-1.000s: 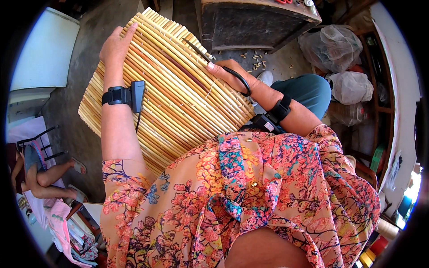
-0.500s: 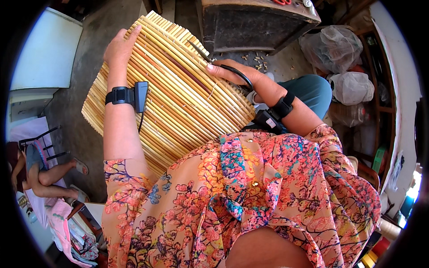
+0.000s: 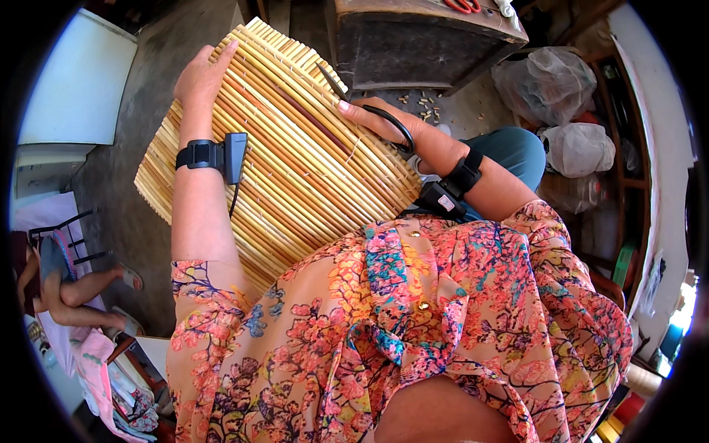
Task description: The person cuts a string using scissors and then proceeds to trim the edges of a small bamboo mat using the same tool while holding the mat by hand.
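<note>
While the woven bamboo mat fills the upper middle of the frame, resting tilted across the person's lap, its slats run on a diagonal from the upper left down toward the lower right, and that slant is what matters here. The mat's far rounded edge sits at the top of the frame, just short of a dark wooden box above it.

The left hand lies flat on the mat at its upper left edge, fingers spread over the rim, pressing rather than gripping; its grip is open and holds nothing. The right hand sits at the mat's right edge, in the upper middle of the frame, fingers closed through the black loop handles of a pair of scissors. The blades point up and left from that hand, lying close to the slats' direction and touching the mat's surface near its upper right rim. So the right hand is nearer that rim, with the left bracing the opposite side. Small offcuts lie scattered on the floor just beyond the scissors.
</note>
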`<state>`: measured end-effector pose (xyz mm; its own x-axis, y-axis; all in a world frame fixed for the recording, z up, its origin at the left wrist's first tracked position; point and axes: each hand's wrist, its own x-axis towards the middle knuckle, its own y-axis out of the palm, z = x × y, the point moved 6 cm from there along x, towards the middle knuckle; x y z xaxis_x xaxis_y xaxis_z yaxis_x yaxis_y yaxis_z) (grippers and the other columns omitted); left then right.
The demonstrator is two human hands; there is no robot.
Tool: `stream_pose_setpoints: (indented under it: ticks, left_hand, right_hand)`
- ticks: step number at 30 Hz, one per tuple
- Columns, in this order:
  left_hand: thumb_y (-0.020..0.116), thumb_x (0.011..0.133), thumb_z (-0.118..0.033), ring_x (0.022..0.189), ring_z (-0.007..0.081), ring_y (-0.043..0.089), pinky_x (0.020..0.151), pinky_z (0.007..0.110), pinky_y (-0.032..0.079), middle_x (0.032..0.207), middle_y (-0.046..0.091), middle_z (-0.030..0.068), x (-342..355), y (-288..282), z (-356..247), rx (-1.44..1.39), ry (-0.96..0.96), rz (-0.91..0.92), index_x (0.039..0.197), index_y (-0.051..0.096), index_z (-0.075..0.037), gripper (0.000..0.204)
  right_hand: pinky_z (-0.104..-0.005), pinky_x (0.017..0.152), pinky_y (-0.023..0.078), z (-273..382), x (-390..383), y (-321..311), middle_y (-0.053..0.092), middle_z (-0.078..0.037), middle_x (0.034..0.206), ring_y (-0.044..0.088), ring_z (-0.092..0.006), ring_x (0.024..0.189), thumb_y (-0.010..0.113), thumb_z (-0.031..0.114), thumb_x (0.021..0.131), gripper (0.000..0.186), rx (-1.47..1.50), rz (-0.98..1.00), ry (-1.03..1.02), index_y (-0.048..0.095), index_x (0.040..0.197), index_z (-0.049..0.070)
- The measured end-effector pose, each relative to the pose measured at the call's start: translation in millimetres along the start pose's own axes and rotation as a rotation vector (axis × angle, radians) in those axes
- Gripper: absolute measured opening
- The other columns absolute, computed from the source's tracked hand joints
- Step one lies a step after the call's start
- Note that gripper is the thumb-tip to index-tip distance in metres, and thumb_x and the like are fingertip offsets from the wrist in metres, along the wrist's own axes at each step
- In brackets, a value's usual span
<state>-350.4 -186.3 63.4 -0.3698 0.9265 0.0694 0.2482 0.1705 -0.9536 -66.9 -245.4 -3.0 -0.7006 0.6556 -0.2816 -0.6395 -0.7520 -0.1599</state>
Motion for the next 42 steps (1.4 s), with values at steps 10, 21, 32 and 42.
stream_pose_setpoints:
  ticks: [10, 21, 32, 42]
  left_hand:
    - [0.041, 0.073, -0.075, 0.102, 0.0318, 0.056, 0.085, 0.040, 0.043, 0.107, 0.062, 0.0147, 0.3, -0.2, 5.7, -0.018, -0.011, -0.018, 0.114, 0.056, -0.014, 0.075]
    - [0.041, 0.074, -0.074, 0.105, 0.0321, 0.055, 0.088, 0.040, 0.041, 0.109, 0.061, 0.0161, -3.9, -3.0, -1.5, -0.012, -0.001, -0.030, 0.118, 0.055, -0.014, 0.076]
    - [0.037, 0.075, -0.074, 0.097, 0.0316, 0.059, 0.080, 0.041, 0.045, 0.101, 0.064, 0.0160, -6.8, -6.1, -4.5, 0.036, 0.030, -0.116, 0.114, 0.057, -0.013, 0.076]
    - [0.037, 0.075, -0.075, 0.099, 0.0315, 0.059, 0.081, 0.041, 0.046, 0.103, 0.063, 0.0159, -6.9, -4.7, -0.8, 0.041, 0.009, -0.105, 0.117, 0.055, -0.012, 0.078]
  right_hand:
    - [-0.0331, 0.074, 0.048, -14.4, 2.2, -4.1, 0.063, -0.023, 0.088, 0.063, -0.0261, 0.083, 0.036, 0.063, 0.086, 0.077, -0.054, -0.086, -0.047, 0.061, 0.098, -0.009]
    - [-0.0326, 0.077, 0.048, -14.2, -2.2, -3.3, 0.063, -0.022, 0.093, 0.062, -0.0254, 0.087, 0.040, 0.062, 0.086, 0.075, 0.072, -0.075, -0.056, 0.059, 0.105, -0.008]
    - [-0.0336, 0.083, 0.046, -3.2, 8.3, -4.0, 0.061, -0.023, 0.103, 0.060, -0.0268, 0.094, 0.040, 0.063, 0.085, 0.077, 0.024, 0.028, -0.042, 0.056, 0.112, -0.006]
    - [-0.0338, 0.080, 0.047, -1.8, 2.0, -4.0, 0.062, -0.022, 0.101, 0.060, -0.0259, 0.094, 0.040, 0.060, 0.086, 0.072, 0.047, -0.072, -0.076, 0.057, 0.110, -0.006]
